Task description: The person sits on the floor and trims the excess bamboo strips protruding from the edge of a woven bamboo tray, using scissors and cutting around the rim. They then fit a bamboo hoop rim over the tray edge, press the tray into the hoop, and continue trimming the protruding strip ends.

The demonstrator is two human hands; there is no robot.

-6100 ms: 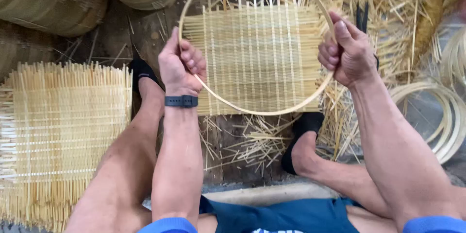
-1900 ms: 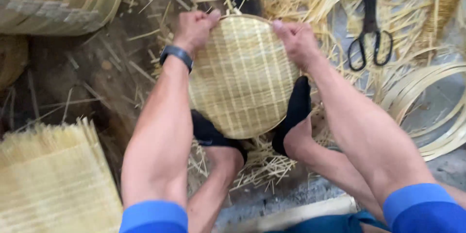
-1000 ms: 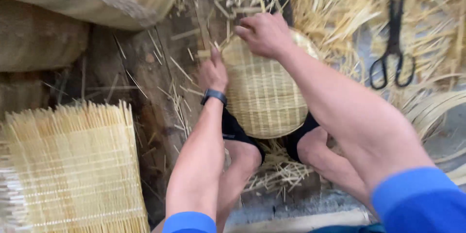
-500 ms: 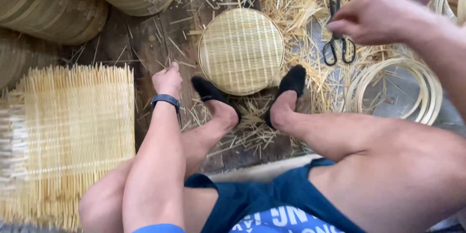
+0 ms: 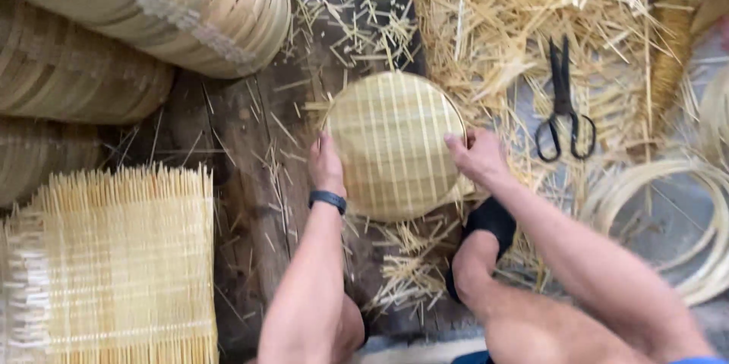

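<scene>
While both hands clasp its rim, the round woven tray [image 5: 391, 144] sits at centre frame on the floor [image 5: 250, 182]: left hand [image 5: 326, 167] on the left edge, right hand [image 5: 477, 157] on the right, fingers curled over it. Its weave looks trimmed round; the rim seems set. Scissors [image 5: 563, 102] lie upper right amid straw cuttings [image 5: 486, 22]; stacked hoops [image 5: 190, 7] upper left, holding nothing visible.
</scene>
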